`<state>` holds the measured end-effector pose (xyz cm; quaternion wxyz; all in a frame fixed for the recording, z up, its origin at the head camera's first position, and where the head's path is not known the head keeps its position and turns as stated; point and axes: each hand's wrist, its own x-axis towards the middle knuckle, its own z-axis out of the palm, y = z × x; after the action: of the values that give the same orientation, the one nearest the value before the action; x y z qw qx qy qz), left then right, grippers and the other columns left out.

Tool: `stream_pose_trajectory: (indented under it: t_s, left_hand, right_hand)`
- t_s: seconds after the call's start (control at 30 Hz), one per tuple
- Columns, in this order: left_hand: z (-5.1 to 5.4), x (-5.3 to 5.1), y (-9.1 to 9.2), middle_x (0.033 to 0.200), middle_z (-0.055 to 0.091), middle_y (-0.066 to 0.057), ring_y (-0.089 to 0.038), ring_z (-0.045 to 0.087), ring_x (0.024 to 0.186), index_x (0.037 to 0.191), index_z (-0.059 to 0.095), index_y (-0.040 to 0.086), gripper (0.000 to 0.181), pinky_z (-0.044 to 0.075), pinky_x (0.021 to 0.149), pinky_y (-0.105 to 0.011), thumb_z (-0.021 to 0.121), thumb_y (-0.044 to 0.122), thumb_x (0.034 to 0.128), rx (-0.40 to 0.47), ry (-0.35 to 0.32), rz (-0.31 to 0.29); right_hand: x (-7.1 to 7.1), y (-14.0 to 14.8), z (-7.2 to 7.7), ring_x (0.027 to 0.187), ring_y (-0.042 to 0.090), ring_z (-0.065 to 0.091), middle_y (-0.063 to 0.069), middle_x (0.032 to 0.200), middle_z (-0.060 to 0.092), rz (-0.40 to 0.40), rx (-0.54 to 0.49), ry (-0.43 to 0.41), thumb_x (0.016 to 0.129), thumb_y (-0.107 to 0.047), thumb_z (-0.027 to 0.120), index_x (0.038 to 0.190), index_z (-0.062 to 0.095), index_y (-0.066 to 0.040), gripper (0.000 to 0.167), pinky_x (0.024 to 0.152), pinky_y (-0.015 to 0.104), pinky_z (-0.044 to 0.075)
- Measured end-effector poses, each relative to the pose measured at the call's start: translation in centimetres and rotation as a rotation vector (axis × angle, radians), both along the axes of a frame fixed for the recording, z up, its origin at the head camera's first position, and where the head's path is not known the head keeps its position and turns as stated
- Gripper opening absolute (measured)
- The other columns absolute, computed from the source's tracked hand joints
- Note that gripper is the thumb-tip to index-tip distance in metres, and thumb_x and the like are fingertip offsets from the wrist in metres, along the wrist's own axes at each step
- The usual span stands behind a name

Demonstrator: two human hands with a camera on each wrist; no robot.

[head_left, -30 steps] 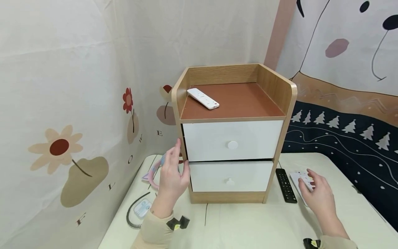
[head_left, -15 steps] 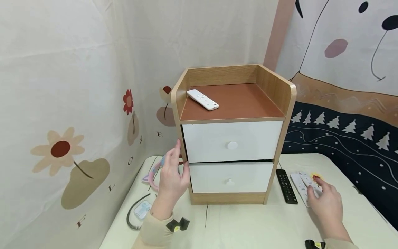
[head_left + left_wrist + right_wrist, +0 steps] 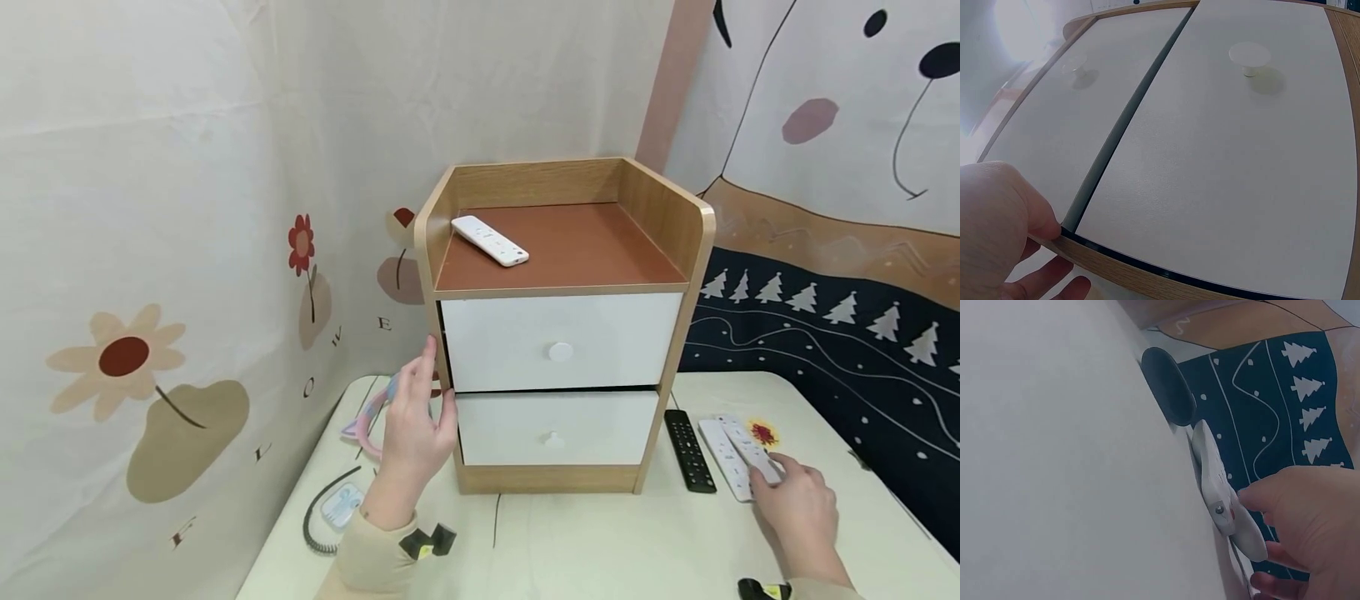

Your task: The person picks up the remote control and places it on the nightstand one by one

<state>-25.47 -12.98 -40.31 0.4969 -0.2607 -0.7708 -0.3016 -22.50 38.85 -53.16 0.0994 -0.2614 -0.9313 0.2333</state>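
A wooden cabinet [image 3: 547, 478] with two white drawers stands upright in the head view. My left hand [image 3: 411, 433] rests against its left side, fingers extended; in the left wrist view the thumb of that hand [image 3: 997, 231] touches the front edge. At right, two white remotes lie side by side, the left one [image 3: 723, 454] and the right one [image 3: 753, 452]. My right hand [image 3: 798, 508] pinches the near end of the right one. The right wrist view shows this hand [image 3: 1316, 525] with thumb and fingers around the white end [image 3: 1250, 540].
Another white remote [image 3: 491, 242] lies on the cabinet's brown top. A black remote [image 3: 688, 450] is between the cabinet and the white pair. Left of the cabinet are a pink headband [image 3: 365, 429], a dark coiled cord [image 3: 321, 546] and a small light-blue case [image 3: 342, 505].
My right hand has moved right and toward the table's near edge, uncovering more of the white remotes, and its fingers have closed around one's near end. My left hand has stayed on the cabinet.
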Motion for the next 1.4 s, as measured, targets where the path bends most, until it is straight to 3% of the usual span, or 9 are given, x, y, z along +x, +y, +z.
stream_pose_trajectory:
  t_s: [0.17,0.63,0.97,1.23,1.4]
  left_hand:
    - [0.0,0.0,0.0,0.123,0.063,-0.027,-0.028,0.068,0.083,0.169,0.038,0.004,0.09,0.06,0.06,-0.035,0.071,-0.013,0.0867,0.0,-0.002,-0.004]
    - [0.0,0.1,0.0,0.124,0.064,-0.027,-0.028,0.072,0.082,0.169,0.039,0.004,0.088,0.062,0.061,-0.037,0.07,-0.012,0.0881,0.006,-0.023,0.007]
    - [0.0,0.0,0.0,0.123,0.064,-0.026,-0.028,0.072,0.082,0.168,0.039,0.003,0.089,0.063,0.063,-0.037,0.07,-0.013,0.0865,0.007,-0.005,-0.005]
    - [0.0,0.0,0.0,0.122,0.064,-0.027,-0.028,0.072,0.082,0.168,0.039,0.002,0.089,0.064,0.063,-0.039,0.07,-0.014,0.0862,0.004,0.007,-0.002]
    - [0.0,0.0,0.1,0.123,0.064,-0.027,-0.028,0.072,0.083,0.168,0.039,0.002,0.089,0.063,0.064,-0.038,0.07,-0.014,0.0868,0.007,0.003,-0.008]
  right_hand:
    - [0.0,0.1,-0.4,0.132,0.067,0.048,0.047,0.149,0.046,0.015,0.026,-0.022,0.105,-0.03,0.063,0.152,0.052,0.007,0.06,0.111,0.075,0.044]
    - [0.1,0.1,-0.6,0.128,0.064,0.053,0.044,0.141,0.057,0.033,0.06,0.038,0.103,-0.026,0.066,0.146,0.058,0.009,0.056,0.109,0.071,0.044]
    - [0.0,-0.1,0.0,0.138,0.064,0.052,0.04,0.147,0.058,-0.021,-0.025,0.027,0.104,-0.032,0.067,0.145,0.06,0.008,0.058,0.115,0.073,0.045]
    - [-0.1,-0.9,0.8,0.134,0.061,0.055,0.04,0.139,0.063,-0.039,-0.051,0.137,0.106,-0.033,0.066,0.147,0.061,0.007,0.057,0.112,0.072,0.045]
    - [-0.2,-1.7,1.8,0.123,0.056,0.059,0.039,0.132,0.064,-0.029,-0.035,0.224,0.107,-0.037,0.066,0.148,0.062,0.005,0.059,0.102,0.068,0.045]
